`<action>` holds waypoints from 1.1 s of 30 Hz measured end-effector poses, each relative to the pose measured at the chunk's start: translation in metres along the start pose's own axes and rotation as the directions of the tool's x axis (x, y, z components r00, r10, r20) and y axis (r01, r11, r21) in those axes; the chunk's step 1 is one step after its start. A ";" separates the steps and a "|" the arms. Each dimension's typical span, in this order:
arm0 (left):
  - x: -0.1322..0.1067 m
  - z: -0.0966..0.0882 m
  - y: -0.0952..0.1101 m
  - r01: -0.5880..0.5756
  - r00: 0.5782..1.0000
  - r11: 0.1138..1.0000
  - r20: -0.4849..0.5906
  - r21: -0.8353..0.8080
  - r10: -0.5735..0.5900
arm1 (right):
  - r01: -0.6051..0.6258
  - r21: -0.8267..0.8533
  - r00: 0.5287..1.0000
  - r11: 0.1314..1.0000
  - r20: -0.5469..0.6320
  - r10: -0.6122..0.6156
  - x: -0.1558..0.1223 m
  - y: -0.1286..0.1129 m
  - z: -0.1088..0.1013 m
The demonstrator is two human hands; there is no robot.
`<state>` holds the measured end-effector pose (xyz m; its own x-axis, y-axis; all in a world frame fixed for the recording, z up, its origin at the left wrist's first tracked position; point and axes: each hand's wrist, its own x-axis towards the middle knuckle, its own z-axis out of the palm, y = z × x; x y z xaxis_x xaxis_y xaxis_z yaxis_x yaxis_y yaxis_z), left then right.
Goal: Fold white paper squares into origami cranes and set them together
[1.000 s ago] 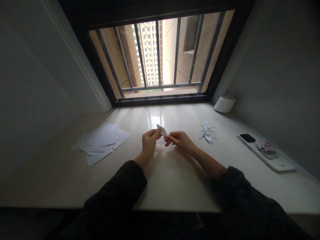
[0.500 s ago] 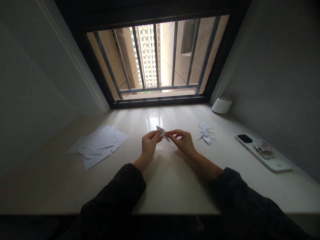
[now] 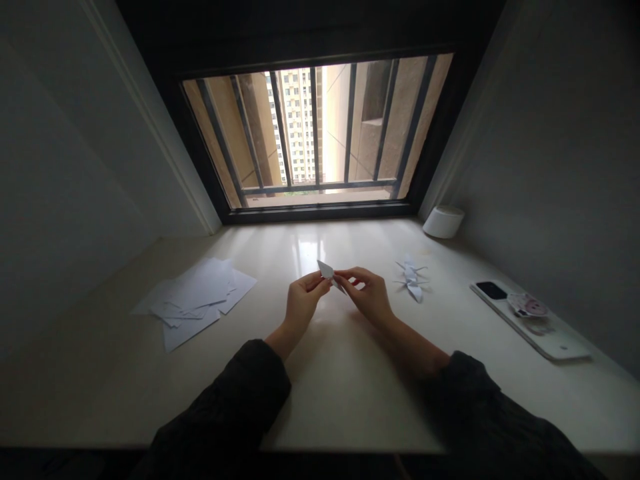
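Between my two hands, above the pale counter, is a small piece of folded white paper, narrow and pointed at both ends. My left hand pinches it from the left with thumb and fingers. From the right, my right hand grips it between thumb and index finger. The fingertips cover the paper's middle, so its inner folds are hidden. To the right of my hands lie folded paper cranes with thin points sticking out, set close together.
Loose white paper sheets lie in an untidy pile on the left. On the right a phone lies back up with a decorated grip. A white cylindrical object stands by the wall, near the barred window. The counter's front edge is near me.
The view has tilted up a little, so everything sits lower. The folded paper has turned slightly, showing a broader upper face. Both hands keep their grip on it.
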<state>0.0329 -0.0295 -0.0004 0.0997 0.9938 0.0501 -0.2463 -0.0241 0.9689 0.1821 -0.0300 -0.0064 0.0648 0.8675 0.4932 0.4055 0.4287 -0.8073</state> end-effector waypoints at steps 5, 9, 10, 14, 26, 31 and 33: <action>-0.001 0.000 -0.002 -0.025 0.999 0.999 -0.028 0.039 0.026 | 0.152 -0.228 0.988 0.962 -0.005 -0.157 -0.002 -0.001 0.001; -0.001 0.002 -0.001 -0.041 0.997 0.997 -0.057 0.061 0.044 | 0.211 -0.312 0.975 0.926 0.001 -0.221 -0.003 -0.004 0.001; -0.001 0.002 -0.001 -0.041 0.997 0.997 -0.064 0.066 0.045 | 0.216 -0.325 0.973 0.921 -0.004 -0.229 -0.003 -0.005 0.001; 0.000 0.003 -0.001 -0.040 0.997 0.997 -0.069 0.067 0.044 | 0.236 -0.363 0.969 0.902 0.018 -0.246 -0.005 -0.012 0.000; -0.002 0.001 -0.003 -0.151 0.988 0.968 0.012 0.202 0.152 | 0.171 -0.328 0.982 0.929 -0.015 -0.186 -0.003 -0.008 0.001; -0.001 0.000 -0.005 -0.158 0.987 0.966 0.004 0.207 0.160 | 0.223 -0.312 0.973 0.923 0.016 -0.230 -0.003 -0.008 -0.001; -0.001 0.000 -0.006 -0.158 0.987 0.962 -0.005 0.221 0.163 | 0.228 -0.300 0.972 0.926 0.008 -0.237 -0.003 -0.006 -0.001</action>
<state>0.0340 -0.0299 -0.0059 0.0539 0.9770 0.2063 -0.0399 -0.2044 0.9781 0.1804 -0.0353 -0.0023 -0.0402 0.7432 0.6678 0.6643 0.5192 -0.5378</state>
